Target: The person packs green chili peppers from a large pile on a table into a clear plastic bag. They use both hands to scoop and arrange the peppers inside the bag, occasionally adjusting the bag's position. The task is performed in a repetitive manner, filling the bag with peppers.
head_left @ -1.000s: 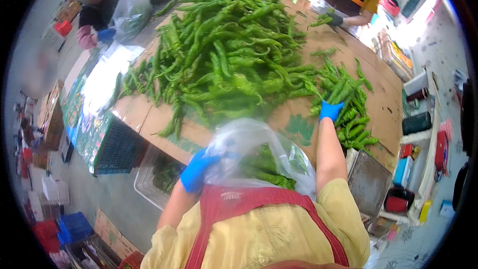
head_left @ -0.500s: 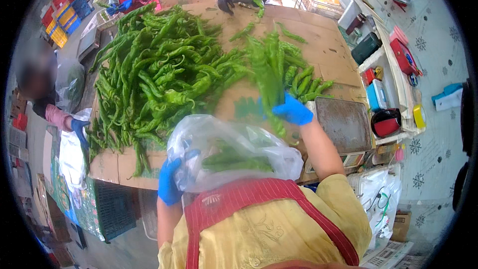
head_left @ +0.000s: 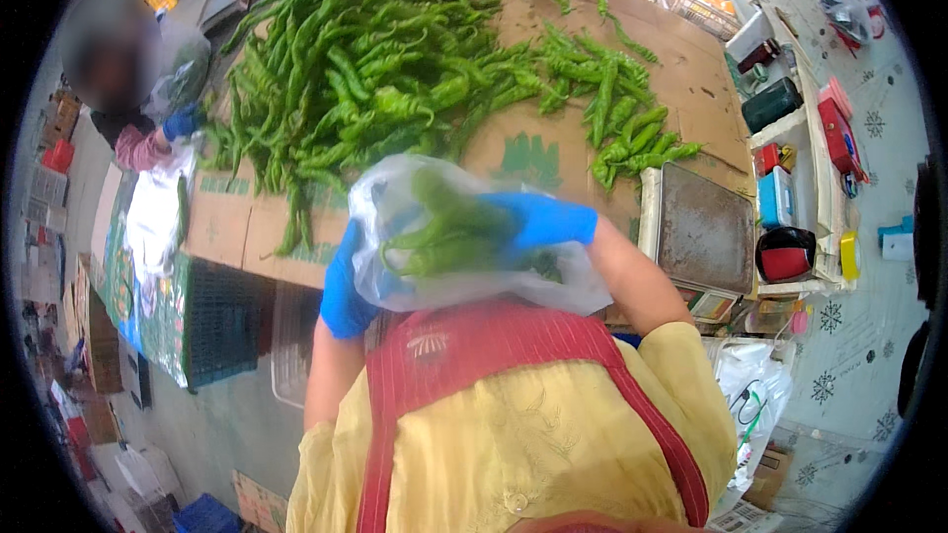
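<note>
Moved: right hand (head_left: pixel 538 222), blue-gloved, off the tabletop peppers and into the mouth of the plastic bag (head_left: pixel 464 237), fingers curled around a bunch of green peppers (head_left: pixel 444 232) inside it. Left hand (head_left: pixel 346 286), blue-gloved, clenched on the bag's left edge, holding it at chest height. Beyond: cardboard-covered table (head_left: pixel 513 153), large pepper pile (head_left: pixel 375 79), metal scale tray (head_left: pixel 706 232) at right.

Yellow short-sleeved shirt, red striped apron straps, 2 blue gloves: left grip (head_left: pixel 346 291), right grip (head_left: pixel 538 222).
</note>
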Demonstrator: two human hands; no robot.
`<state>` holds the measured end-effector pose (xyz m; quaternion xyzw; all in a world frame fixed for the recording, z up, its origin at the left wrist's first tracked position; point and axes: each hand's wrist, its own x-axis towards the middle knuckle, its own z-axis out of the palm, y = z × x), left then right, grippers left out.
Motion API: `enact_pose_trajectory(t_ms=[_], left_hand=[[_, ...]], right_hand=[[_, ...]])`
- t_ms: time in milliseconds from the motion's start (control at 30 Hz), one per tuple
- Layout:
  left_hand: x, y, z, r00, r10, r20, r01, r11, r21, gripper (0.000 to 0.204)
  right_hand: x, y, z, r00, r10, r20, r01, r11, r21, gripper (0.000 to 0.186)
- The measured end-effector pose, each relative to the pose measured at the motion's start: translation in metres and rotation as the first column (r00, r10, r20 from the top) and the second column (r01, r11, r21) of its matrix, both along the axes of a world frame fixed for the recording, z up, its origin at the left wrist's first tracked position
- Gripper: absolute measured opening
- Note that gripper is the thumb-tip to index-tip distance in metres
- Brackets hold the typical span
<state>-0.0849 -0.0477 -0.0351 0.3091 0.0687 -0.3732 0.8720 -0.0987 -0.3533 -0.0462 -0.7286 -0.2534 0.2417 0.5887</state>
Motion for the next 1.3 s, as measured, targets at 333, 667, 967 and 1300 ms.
enact_pose_trajectory(t_ms=[333, 667, 967, 1300], left_hand=[[0.007, 0.012, 0.002, 0.926, 0.164, 0.341, -0.239, 0.952, 0.190, 0.061], [0.012, 0.032, 0.007, 0.891, 0.163, 0.423, -0.263, 0.946, 0.189, 0.060], [0.016, 0.066, -0.036, 0.917, 0.197, 0.346, -0.278, 0.939, 0.203, 0.060], [0.048, 0.044, 0.048, 0.780, 0.203, 0.592, -0.472, 0.812, 0.344, 0.049]], right_hand=[[-0.071, 0.009, -0.028, 0.934, -0.045, 0.353, 0.270, 0.735, -0.622, 0.073], [-0.050, 0.018, -0.048, 0.972, -0.186, 0.147, 0.233, 0.856, -0.461, 0.076], [-0.106, -0.063, -0.023, 0.838, -0.519, 0.169, 0.481, 0.557, -0.677, 0.053], [-0.160, -0.047, 0.064, 0.743, -0.575, 0.342, 0.572, 0.279, -0.771, 0.069]])
